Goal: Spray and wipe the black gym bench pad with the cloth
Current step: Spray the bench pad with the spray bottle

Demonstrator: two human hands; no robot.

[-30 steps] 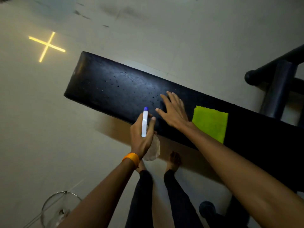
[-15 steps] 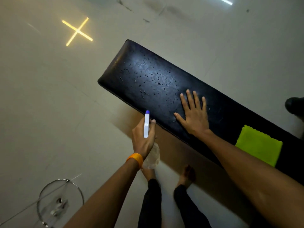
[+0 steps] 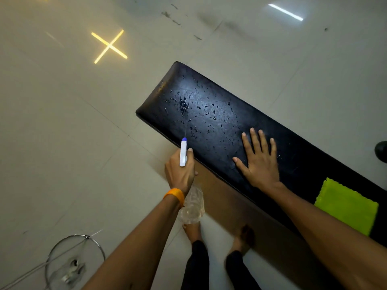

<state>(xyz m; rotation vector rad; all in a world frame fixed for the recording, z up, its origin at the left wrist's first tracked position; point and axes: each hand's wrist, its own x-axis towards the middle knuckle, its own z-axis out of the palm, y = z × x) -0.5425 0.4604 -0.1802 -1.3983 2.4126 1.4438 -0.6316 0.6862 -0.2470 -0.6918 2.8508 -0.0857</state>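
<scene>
Two hands busy | left hand (image 3: 181,172) fingers wrapped round bottle (image 3: 191,208), spraying pad (image 3: 219,116) mid-frame | right hand (image 3: 258,162) flat, empty | cloth (image 3: 346,208) lower right | risk: overspray onto floor, wet palm slipping

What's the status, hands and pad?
Left hand spraying with bottle. Right hand flat on wet pad. Cloth unused on pad. Nothing blocking.

Black bench pad (image 3: 226,122) runs diag. from frame centre to lower right, wet w/ droplets. Green cloth (image 3: 346,206) lies flat at lower right; right hand (image 3: 259,162) is pressed flat mid-pad.
</scene>
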